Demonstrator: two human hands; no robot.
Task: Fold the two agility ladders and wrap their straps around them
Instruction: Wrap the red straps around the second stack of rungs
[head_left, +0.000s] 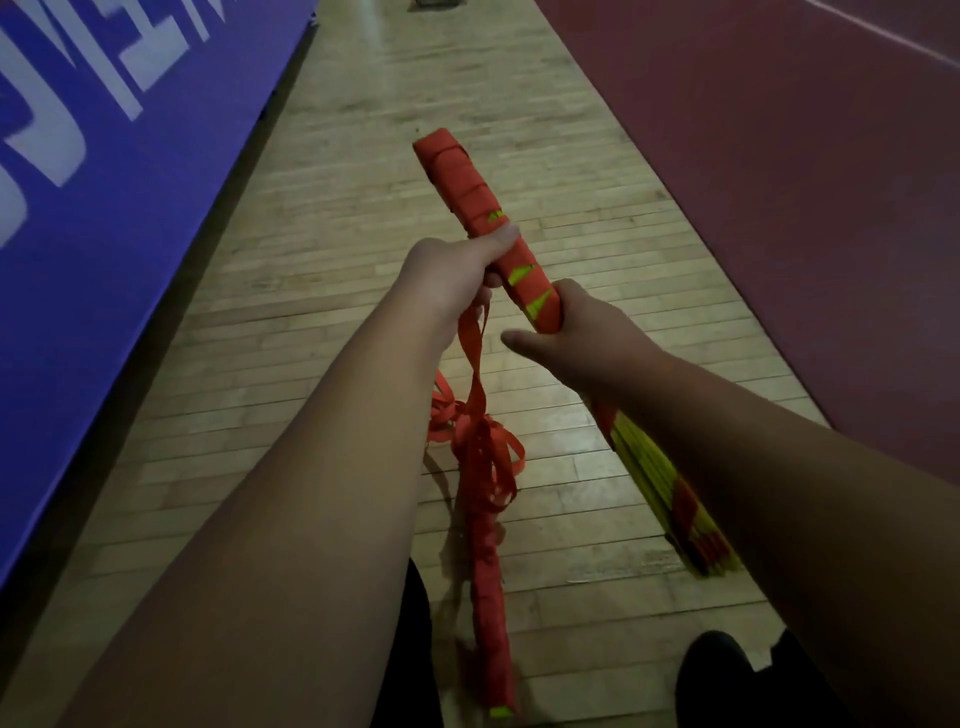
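Note:
I hold a folded agility ladder (470, 192) slanted over the wooden floor. Red strap is wound round its far half, with yellow-green rungs showing through. My left hand (452, 275) grips its middle, thumb on top, and a loose red strap (475, 374) hangs from that hand to a tangle (483, 447) on the floor. My right hand (587, 332) grips the bundle just below, thumb sticking out left. Bare yellow rungs (675, 493) stick out below my right forearm. A second ladder (491, 597), fully wrapped in red, lies on the floor beneath my arms.
A blue padded panel with white letters (104, 182) runs along the left. A dark red floor area (805, 208) borders the wooden strip (363, 182) on the right. My black shoe (727, 675) is at the bottom right.

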